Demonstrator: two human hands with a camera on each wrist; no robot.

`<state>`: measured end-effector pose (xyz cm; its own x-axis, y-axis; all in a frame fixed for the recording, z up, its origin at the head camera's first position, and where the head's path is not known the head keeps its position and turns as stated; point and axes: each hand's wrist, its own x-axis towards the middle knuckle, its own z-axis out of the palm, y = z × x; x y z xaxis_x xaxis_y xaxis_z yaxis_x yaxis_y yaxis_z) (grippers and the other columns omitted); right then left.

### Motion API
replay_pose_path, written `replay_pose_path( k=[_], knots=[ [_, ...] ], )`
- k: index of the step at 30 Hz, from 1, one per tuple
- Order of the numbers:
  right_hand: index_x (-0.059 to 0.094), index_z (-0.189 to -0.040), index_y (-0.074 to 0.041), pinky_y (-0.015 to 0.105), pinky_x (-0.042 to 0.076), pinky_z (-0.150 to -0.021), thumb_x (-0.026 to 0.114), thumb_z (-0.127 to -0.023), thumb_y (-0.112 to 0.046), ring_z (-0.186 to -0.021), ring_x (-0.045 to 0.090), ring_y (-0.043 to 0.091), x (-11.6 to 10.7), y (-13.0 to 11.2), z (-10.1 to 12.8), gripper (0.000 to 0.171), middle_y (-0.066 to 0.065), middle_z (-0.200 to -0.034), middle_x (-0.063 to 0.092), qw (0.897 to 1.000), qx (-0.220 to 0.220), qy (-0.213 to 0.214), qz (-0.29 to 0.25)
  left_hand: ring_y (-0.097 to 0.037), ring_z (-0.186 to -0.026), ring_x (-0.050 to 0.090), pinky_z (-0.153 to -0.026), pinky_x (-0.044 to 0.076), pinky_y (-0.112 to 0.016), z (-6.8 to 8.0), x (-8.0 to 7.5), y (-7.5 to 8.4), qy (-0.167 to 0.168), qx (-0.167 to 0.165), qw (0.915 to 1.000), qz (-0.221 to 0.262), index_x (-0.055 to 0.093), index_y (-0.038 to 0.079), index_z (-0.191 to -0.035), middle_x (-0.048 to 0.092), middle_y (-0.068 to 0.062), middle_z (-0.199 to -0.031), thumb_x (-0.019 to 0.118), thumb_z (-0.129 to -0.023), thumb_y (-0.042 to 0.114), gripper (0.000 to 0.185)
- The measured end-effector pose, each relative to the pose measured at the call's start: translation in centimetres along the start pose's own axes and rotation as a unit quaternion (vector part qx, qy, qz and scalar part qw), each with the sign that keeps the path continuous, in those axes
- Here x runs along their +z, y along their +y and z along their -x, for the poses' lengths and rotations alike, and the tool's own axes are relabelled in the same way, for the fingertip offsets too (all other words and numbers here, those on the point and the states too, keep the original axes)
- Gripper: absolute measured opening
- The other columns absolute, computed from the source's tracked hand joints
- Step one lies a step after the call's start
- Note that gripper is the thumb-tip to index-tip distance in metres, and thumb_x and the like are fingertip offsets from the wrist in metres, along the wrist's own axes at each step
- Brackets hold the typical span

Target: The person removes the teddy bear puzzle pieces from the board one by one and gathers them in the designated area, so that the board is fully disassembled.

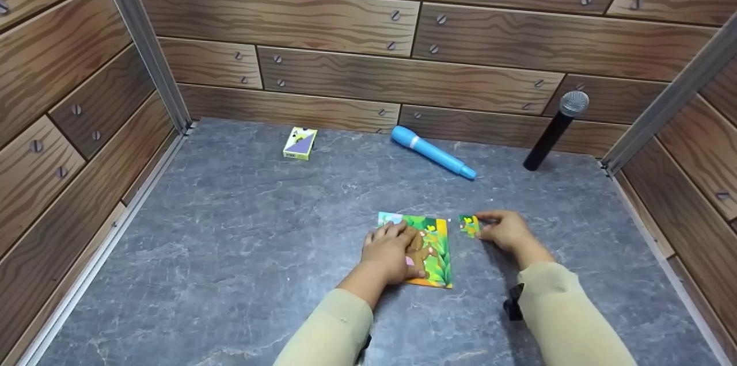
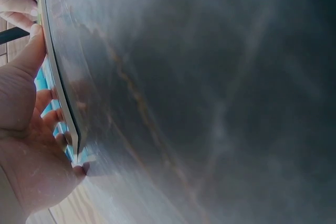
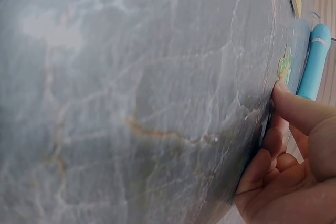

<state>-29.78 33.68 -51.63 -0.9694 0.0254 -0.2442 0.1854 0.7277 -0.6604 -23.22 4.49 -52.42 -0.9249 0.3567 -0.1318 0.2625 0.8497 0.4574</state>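
A colourful jigsaw puzzle board [image 1: 440,265] with a green and brown animal picture lies on the tabletop. My left hand [image 1: 387,254] rests spread over its left part, covering much of the picture; in the left wrist view the thumb [image 2: 32,51] lies along the board's edge. Just right of the board, my right hand [image 1: 509,231] pinches a small green and yellow puzzle piece [image 1: 468,225] by its right side between thumb and fingers. The right wrist view shows the thumb tip [image 3: 282,88] at the end of that piece [image 3: 285,65], low over the table.
A blue marker-shaped tube [image 1: 433,152] lies behind the puzzle. Farther right stands a black microphone [image 1: 548,138] with a silver head. A small yellow and purple card box [image 1: 300,143] is at the back left. Wood-patterned walls [image 1: 345,72] enclose the grey marbled table [image 1: 230,228].
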Motion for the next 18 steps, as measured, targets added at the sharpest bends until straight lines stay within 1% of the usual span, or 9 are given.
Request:
replay_pose_path(
  k=[6,8,11,13,15,18],
  knots=[
    [0.067,-0.136,0.006,0.036,0.051,-0.085,0.082,-0.088,-0.01,-0.1,0.062,0.028,0.21,-0.05,0.12,0.053,0.025,-0.121,0.069,1.0,-0.007,0.008,-0.002,-0.029,-0.157,0.028,-0.126,0.023,-0.056,-0.03,0.01,-0.04,0.0,0.001,1.0,0.002,0.048,0.024,-0.161,0.036,-0.001,-0.17,0.083,-0.086,0.059,0.089],
    [0.067,-0.135,0.007,0.037,0.052,-0.085,0.083,-0.087,-0.01,-0.1,0.062,0.029,0.29,-0.11,0.16,0.053,0.026,-0.123,0.069,1.0,-0.008,0.011,-0.003,-0.029,-0.158,0.027,-0.126,0.023,-0.057,-0.04,0.06,-0.07,0.0,0.002,1.0,0.005,0.048,0.024,-0.161,0.036,-0.001,-0.17,0.082,-0.087,0.059,0.089],
    [0.067,-0.134,0.007,0.035,0.05,-0.082,0.083,-0.087,-0.008,-0.098,0.06,0.028,0.37,-0.18,0.22,0.052,0.026,-0.123,0.068,1.0,-0.005,0.013,-0.005,-0.028,-0.158,0.026,-0.126,0.023,-0.056,-0.12,0.15,-0.12,-0.002,0.002,1.0,0.006,0.048,0.024,-0.161,0.035,-0.001,-0.17,0.082,-0.087,0.059,0.089],
    [0.067,-0.135,0.007,0.034,0.05,-0.079,0.082,-0.088,-0.007,-0.095,0.059,0.027,0.37,-0.24,0.24,0.051,0.024,-0.12,0.069,1.0,0.002,0.01,-0.008,-0.029,-0.158,0.027,-0.126,0.023,-0.056,-0.17,0.22,-0.15,0.001,0.003,1.0,0.005,0.049,0.024,-0.16,0.036,-0.001,-0.17,0.083,-0.087,0.059,0.088],
    [0.066,-0.136,0.007,0.034,0.049,-0.08,0.081,-0.089,-0.007,-0.095,0.059,0.027,0.33,-0.28,0.25,0.051,0.024,-0.12,0.069,1.0,0.004,0.008,-0.006,-0.029,-0.157,0.028,-0.126,0.024,-0.056,-0.26,0.32,-0.19,0.003,0.004,1.0,0.002,0.05,0.024,-0.16,0.036,-0.002,-0.17,0.083,-0.086,0.06,0.089],
    [0.066,-0.136,0.006,0.037,0.05,-0.085,0.079,-0.09,-0.006,-0.098,0.059,0.028,0.29,-0.31,0.23,0.05,0.025,-0.126,0.067,1.0,0.005,0.007,-0.002,-0.03,-0.157,0.028,-0.126,0.024,-0.056,-0.33,0.39,-0.18,0.004,0.004,1.0,-0.001,0.05,0.025,-0.159,0.036,-0.002,-0.17,0.083,-0.085,0.06,0.088]
  ],
)
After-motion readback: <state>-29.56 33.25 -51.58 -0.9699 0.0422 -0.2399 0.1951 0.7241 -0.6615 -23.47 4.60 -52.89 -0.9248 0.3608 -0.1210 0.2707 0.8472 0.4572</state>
